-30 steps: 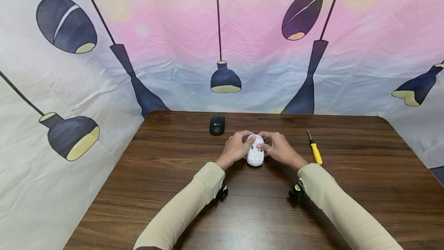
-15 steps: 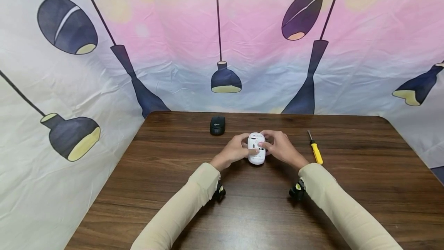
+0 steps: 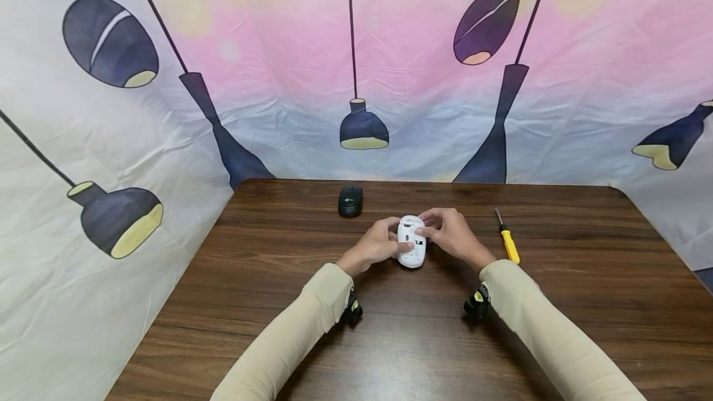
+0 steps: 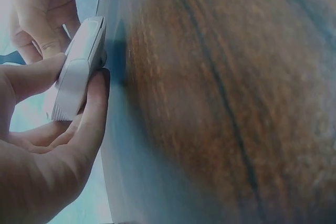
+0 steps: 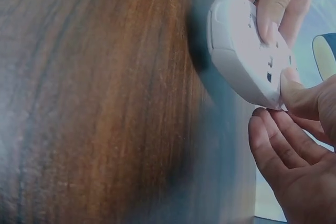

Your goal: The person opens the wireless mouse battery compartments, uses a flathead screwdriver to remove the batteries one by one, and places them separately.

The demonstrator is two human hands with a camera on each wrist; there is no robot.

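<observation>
A white computer mouse (image 3: 411,257) is held underside up between both hands near the middle of the table. My left hand (image 3: 372,244) grips its left side, the thumb lying across the underside and the fingers curled beneath, as the left wrist view shows. From the other side my right hand (image 3: 453,238) holds it, thumb pressed on the underside by a small dark opening, index finger near the far end. In the right wrist view the mouse (image 5: 236,51) is tilted close over the table, with dark slots on its underside. Its top faces the table and is hidden.
A black computer mouse (image 3: 350,202) lies behind and left of the hands. To the right is a screwdriver (image 3: 509,245) with a yellow handle, its tip toward the back edge. A printed cloth (image 3: 289,141) hangs behind the brown wooden table (image 3: 267,252).
My left thumb has slid from the far part of the mouse's underside toward its near part, and the left hand has shifted slightly left. The right hand keeps nearly the same place.
</observation>
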